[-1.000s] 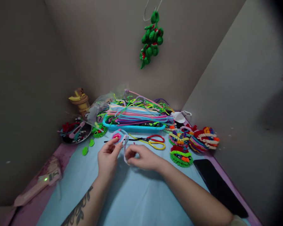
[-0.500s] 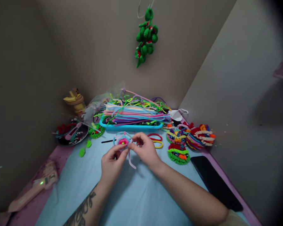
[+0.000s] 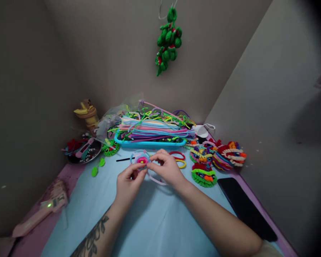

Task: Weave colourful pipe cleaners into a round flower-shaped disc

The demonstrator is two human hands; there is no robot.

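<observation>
Between my hands is a small round pipe cleaner piece (image 3: 142, 161), pink in the middle with a yellow-green dot and light blue around its edge. My left hand (image 3: 130, 180) pinches its lower left side. The fingers of my right hand (image 3: 166, 167) are pinched at its right edge, close to the left fingertips. A pale lilac pipe cleaner (image 3: 156, 180) curves from the piece down and right, beneath my right hand. Scissors lie just behind, with red and yellow handles (image 3: 181, 164) to the right and a dark strip (image 3: 124, 159) showing to the left.
A blue tray (image 3: 149, 144) heaped with pipe cleaners stands at the back. Finished pipe cleaner figures (image 3: 204, 175) and a black phone (image 3: 246, 208) lie right. A pink glue gun (image 3: 40, 214) with a green light, green leaf shapes (image 3: 95, 171) and a metal bowl (image 3: 98, 151) are left.
The lilac pipe cleaner's loose end, which hung down between my hands, now bends rightward under my right hand. Both hands keep their pinch on the round piece.
</observation>
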